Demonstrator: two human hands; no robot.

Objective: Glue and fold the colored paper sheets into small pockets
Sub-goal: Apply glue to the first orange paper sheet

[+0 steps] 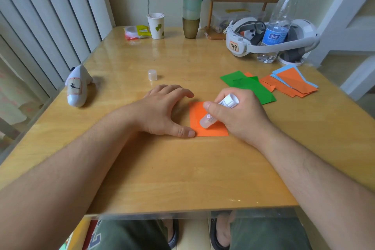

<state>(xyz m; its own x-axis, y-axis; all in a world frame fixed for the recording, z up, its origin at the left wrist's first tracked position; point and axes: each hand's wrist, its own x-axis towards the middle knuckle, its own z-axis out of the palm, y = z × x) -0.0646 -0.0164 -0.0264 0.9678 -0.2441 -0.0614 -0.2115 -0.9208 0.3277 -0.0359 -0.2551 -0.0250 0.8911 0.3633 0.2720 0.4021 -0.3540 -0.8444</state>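
Right hand [236, 114] grips the tilted glue stick [217, 111], tip on the orange sheet [211, 128] near the desk [162, 168] middle, while the relaxed left hand [164, 109] likely pins its left edge with its thumb against sliding.

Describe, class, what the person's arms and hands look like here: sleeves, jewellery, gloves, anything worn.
Both forearms are bare right up to the edge of the picture, with no sleeve showing. The left hand and right hand are ungloved. No rings, watch, bracelet or other markings are visible on either hand or wrist. Fine hair shows along both forearms. Fingernails are short and unpainted.
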